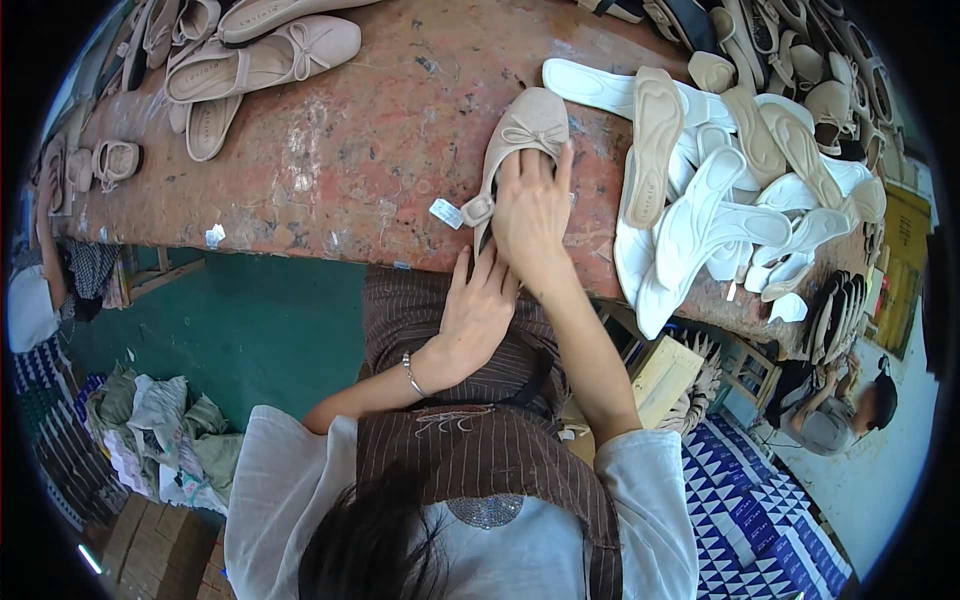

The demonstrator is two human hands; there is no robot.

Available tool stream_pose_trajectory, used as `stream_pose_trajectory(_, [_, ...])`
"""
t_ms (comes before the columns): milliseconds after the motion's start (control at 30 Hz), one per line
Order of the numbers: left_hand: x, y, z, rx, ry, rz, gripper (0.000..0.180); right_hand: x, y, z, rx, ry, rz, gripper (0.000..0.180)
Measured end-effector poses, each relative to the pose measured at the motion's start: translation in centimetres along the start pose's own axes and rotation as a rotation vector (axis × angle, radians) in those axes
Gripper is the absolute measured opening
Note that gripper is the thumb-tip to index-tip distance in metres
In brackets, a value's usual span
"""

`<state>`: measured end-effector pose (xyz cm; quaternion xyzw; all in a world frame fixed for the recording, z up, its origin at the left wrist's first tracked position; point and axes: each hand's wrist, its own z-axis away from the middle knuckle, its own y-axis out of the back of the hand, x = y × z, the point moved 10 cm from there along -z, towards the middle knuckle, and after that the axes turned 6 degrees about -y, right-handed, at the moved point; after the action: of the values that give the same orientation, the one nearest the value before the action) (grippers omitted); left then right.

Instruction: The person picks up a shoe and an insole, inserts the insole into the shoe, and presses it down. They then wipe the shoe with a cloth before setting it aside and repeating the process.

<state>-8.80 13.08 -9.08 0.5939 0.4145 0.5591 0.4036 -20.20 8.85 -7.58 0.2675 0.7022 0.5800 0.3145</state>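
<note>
Passing room over the tabletop [370, 160] left of my right hand [530, 215]; insole pile [655, 150] blocks my right, beige shoes [335, 40] block far left.

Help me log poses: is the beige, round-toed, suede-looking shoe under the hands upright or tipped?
Upright: the beige shoe shows its bow on top, and the right hand has fingers inside from above.

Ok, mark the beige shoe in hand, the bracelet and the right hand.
Beige shoe [530, 115], head view: toe, ahead of the bow.
Bracelet [409, 372], head view: its band.
Right hand [531, 212], head view: its back.
</note>
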Motion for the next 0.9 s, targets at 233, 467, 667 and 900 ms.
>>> stream_pose_trajectory(233, [-0.1,-0.1,0.4,0.027,0.006,0.043,0.042,-0.6,1.1,3.8,0.026,0.054,0.019,0.056])
stream_pose_trajectory(467, [-0.3,-0.5,0.1,-0.057,0.011,0.105,0.047,0.4,1.2,1.1,-0.020,-0.032,-0.087,0.051])
stream_pose_trajectory(667, [0.1,0.3,-0.3,-0.011,-0.023,0.072,0.038,0.2,0.7,0.3,-0.105,0.007,0.016,0.041])
stream_pose_trajectory(900, [-0.3,0.5,-0.7,-0.002,-0.014,-0.002,0.048,1.0,-1.1,-1.3,-0.172,0.023,0.067,0.026])
